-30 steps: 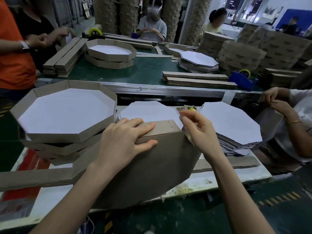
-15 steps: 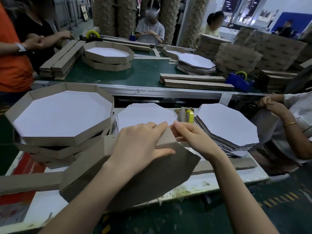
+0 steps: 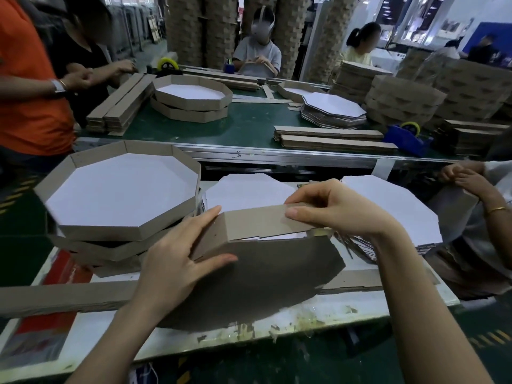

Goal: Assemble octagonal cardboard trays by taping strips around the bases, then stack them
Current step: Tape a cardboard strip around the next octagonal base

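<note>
From the head view, a brown octagonal cardboard base [image 3: 263, 281] stands tilted on the white desk [image 3: 360, 309]. The left hand [image 3: 177, 261] presses flat with straight fingers on its corner. The right hand [image 3: 340, 209] pinches the brown cardboard strip [image 3: 257, 221] along its upper edge. Finished octagonal cardboard trays [image 3: 166, 225] are stacked just left.

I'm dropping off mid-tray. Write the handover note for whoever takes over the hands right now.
Left hand: pressed flat on the left corner of the tilted tray base, steadying it.
Right hand: pinches the top edge of the strip wrapped along the base's upper sides.
Done: finished trays stacked at left.
To do: the strip gapes from the base below the right hand. Close it, finish wrapping, tape, stack.
Supplies: blank bases at right, spare strip along the near left edge.
</note>
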The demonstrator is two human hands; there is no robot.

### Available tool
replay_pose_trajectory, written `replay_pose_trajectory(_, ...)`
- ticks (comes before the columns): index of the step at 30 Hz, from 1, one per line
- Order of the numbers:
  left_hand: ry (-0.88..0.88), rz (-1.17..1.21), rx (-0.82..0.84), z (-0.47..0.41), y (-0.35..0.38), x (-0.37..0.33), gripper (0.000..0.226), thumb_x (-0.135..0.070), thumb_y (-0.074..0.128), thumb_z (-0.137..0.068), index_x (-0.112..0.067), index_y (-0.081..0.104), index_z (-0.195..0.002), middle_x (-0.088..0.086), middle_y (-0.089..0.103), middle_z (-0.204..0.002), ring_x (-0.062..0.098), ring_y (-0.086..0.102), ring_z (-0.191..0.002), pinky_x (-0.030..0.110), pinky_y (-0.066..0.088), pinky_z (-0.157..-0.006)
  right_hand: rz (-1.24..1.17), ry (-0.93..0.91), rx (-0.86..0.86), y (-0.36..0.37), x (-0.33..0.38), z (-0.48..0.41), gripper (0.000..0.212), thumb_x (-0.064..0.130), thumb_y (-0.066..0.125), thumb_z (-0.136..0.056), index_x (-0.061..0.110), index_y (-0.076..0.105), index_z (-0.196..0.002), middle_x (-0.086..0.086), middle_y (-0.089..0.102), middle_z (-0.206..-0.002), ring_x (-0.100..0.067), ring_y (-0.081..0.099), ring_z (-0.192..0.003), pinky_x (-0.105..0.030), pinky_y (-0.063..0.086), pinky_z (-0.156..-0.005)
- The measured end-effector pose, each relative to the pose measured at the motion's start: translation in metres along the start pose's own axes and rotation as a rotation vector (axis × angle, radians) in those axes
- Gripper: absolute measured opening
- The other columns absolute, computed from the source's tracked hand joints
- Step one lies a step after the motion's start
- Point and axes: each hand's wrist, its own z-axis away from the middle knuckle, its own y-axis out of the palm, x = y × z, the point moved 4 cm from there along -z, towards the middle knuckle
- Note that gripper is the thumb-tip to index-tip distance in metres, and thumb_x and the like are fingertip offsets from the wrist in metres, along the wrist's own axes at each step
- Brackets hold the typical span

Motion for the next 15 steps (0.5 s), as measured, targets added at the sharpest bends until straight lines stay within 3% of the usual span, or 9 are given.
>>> replay_pose_trajectory(4,0.002,-0.006,0.013,0.006,-0.007,0.009,0.077,-0.072,0.053,-0.077,-0.039,0.037,-0.145,-0.020,0.051,-0.123,0.007,0.052,-0.108,0.037,0.051,-0.082,-0.054,0.028,0.003,0.022,-0.003,-0.005,0.014,0.026,0.072,-0.089,0.015,0.075,-0.097,0.014,0.068,-0.074,-0.010,0.056,-0.068,-0.022,0.045,-0.063)
replay_pose_trajectory(8,0.075,-0.089,0.019,0.002,-0.007,-0.005,0.077,-0.068,0.053,-0.079,-0.040,0.030,-0.147,-0.015,0.048,-0.127,0.007,0.049,-0.111,0.029,0.044,-0.084,-0.033,-0.003,0.036,0.040,0.006,-0.011,0.017,0.028,0.074,-0.087,0.014,0.074,-0.098,-0.007,0.073,-0.086,-0.023,0.061,-0.072,-0.037,0.049,-0.067)
replay_pose_trajectory(12,0.122,-0.133,0.039,0.001,-0.008,-0.014,0.065,-0.067,0.048,-0.084,-0.037,0.045,-0.141,-0.010,0.052,-0.121,0.010,0.053,-0.107,0.029,0.047,-0.080,-0.043,-0.007,0.026,0.044,0.011,-0.014,0.017,0.026,0.075,-0.086,0.012,0.074,-0.097,-0.012,0.072,-0.085,-0.021,0.060,-0.070,-0.033,0.047,-0.063)
replay_pose_trajectory(15,0.144,-0.149,0.038,0.003,-0.009,-0.016,0.059,-0.067,0.045,-0.086,-0.033,0.058,-0.132,-0.007,0.055,-0.117,0.013,0.056,-0.105,0.029,0.048,-0.081,-0.053,-0.002,0.020,0.044,0.009,-0.011,0.017,0.023,0.076,-0.086,0.010,0.074,-0.097,-0.013,0.073,-0.093,-0.028,0.066,-0.081,-0.040,0.054,-0.076)
